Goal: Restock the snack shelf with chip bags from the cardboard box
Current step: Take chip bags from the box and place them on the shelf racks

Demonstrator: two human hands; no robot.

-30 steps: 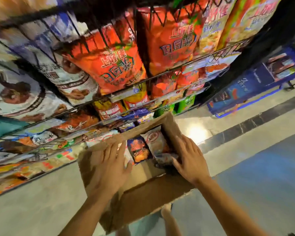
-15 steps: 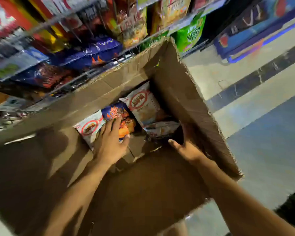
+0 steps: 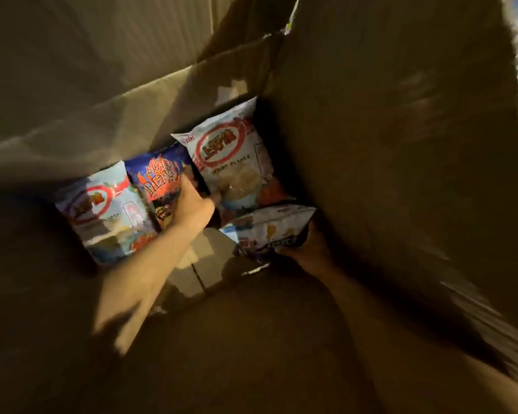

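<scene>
**A:** Where do the chip bags sit against the fingers?

**B:** Deep in the cardboard box point(image 3: 371, 144), along its far wall. The left hand point(image 3: 193, 209) curls its fingers point(image 3: 189, 183) round the right edge of the dark blue bag point(image 3: 156, 177). The right hand point(image 3: 310, 245) touches the pale bag point(image 3: 269, 228) lying by the right wall. Its fingers are hidden, so I cannot tell their grip.

**A:** Their look?

**B:** The blue one has flame-orange lettering. A red-ringed white bag point(image 3: 231, 162) stands at its right and a second white bag point(image 3: 102, 216) at its left.

**A:** Changed?

**B:** Half a second ago the left hand lay flat on the blue bag.
</scene>
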